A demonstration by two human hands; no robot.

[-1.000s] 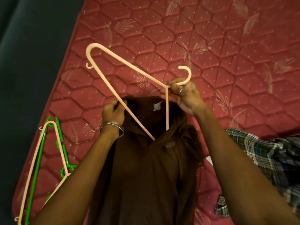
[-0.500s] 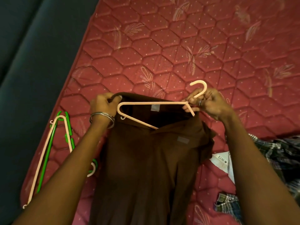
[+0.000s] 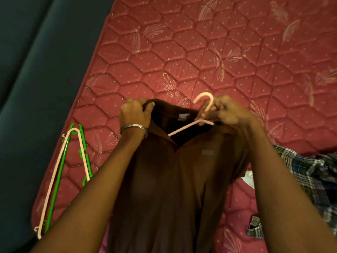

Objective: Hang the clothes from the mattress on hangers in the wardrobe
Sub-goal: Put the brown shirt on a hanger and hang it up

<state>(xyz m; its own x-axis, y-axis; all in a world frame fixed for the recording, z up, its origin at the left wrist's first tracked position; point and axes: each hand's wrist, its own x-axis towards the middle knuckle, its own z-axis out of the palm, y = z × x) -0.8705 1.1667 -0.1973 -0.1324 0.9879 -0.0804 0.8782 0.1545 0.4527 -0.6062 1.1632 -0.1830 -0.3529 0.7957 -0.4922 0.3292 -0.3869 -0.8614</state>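
Observation:
A brown collared shirt (image 3: 169, 179) hangs in front of me over the red quilted mattress (image 3: 200, 52). A pale pink hanger (image 3: 205, 106) sits mostly inside its neck, with only the hook and one arm showing. My left hand (image 3: 134, 114) grips the left side of the collar. My right hand (image 3: 229, 112) pinches the hanger just below the hook, together with the right side of the collar. The wardrobe is out of view.
Two spare hangers, one pink (image 3: 58, 176) and one green (image 3: 84, 154), lie at the mattress's left edge. A plaid shirt (image 3: 313, 172) lies crumpled on the right. Dark floor (image 3: 36, 70) runs along the left.
The hanger has slid further into the shirt's neck, so its left arm is now hidden. Both hands have kept their hold on collar and hanger.

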